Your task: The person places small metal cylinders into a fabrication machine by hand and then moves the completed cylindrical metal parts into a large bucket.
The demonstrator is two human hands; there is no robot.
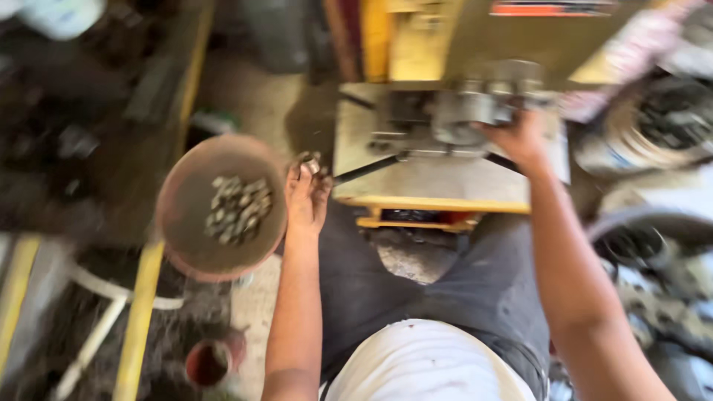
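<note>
Your right hand (520,137) reaches up to the grey metal fixture (475,108) on the yellow press machine (445,44), fingers curled at it; blur hides whether they grip anything. That machine is the biggest thing before you, boxy, painted, with a flat pale bed (438,182) edged in yellow, set close between your knees so both arms reach it seated. Left of it, a round rust-brown metal bowl (189,223) sits within easy reach, dull and worn, holding a heap of small grey metal pieces (239,209). Your left hand (306,194) is pinched narrow on a few such pieces (310,162), just beside the bowl's rim.
</note>
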